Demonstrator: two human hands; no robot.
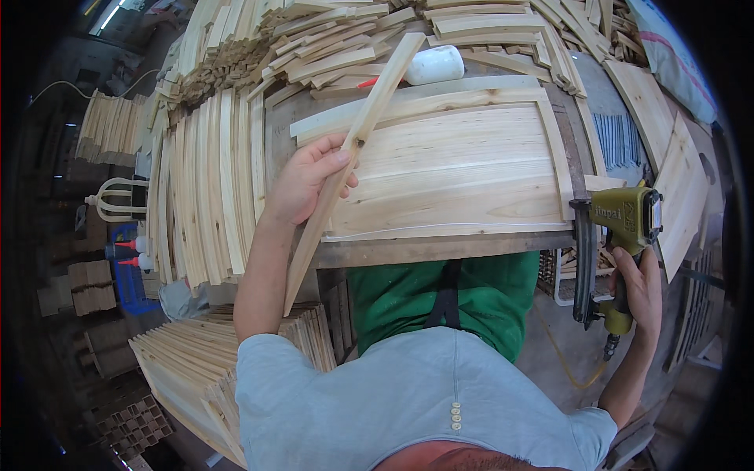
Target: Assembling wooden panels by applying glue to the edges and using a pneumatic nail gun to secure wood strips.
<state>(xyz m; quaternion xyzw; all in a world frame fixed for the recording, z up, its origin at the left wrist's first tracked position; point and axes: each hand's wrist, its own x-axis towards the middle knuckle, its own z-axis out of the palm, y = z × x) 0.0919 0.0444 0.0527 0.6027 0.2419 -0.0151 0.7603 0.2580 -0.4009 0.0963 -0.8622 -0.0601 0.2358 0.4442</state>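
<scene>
My left hand (308, 177) is closed around a long wooden strip (382, 93), which slants over the left end of a flat wooden panel (452, 169). Strips of wood lie along the panel's far edge and right edge. A thin white line of glue (455, 227) runs along its near edge. Off the panel's right end, my right hand (642, 289) grips the handle of an olive-green air nail gun (626, 216). Its dark magazine points away from my hand, beside the table's corner. Beyond the panel lies a white glue bottle (434, 65) with a red tip, on its side.
Stacked wooden strips (204, 188) stand left of the panel, with more piled (338, 51) at the back. Blue-grey nail strips (617, 140) lie at the right. A yellow air hose (567, 369) hangs below the gun. Stacked boards (188, 369) stand at lower left.
</scene>
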